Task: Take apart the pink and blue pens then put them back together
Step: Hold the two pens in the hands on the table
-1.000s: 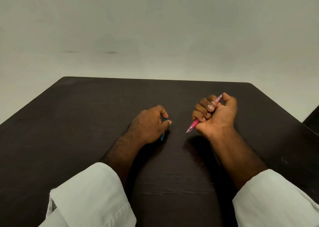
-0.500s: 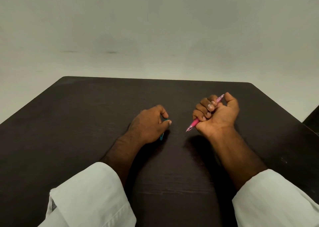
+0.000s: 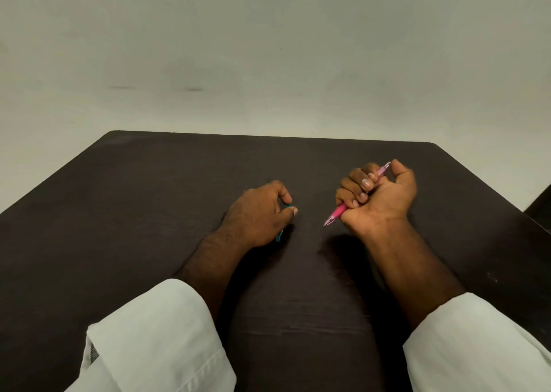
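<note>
1. My right hand (image 3: 378, 197) rests fisted, palm up, its grip closed around the slim pink plastic pen (image 3: 338, 212), tip pointing toward 8 o'clock.
2. My left hand (image 3: 256, 215) lies knuckles-up on the dark wooden surface (image 3: 149, 200), its grip curled over the blue plastic pen (image 3: 279, 236).

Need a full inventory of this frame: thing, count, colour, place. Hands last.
table: 1, dark brown, fills the lower frame
wall: 1, off-white, behind the table
pink pen: 1, pink, in the right fist, tip pointing down and left, above the table
blue pen: 1, blue, mostly hidden under the left hand
sleeves: 2, white, bottom corners
left hand: 1, palm down, curled on the blue pen
right hand: 1, fisted round the pink pen
</note>
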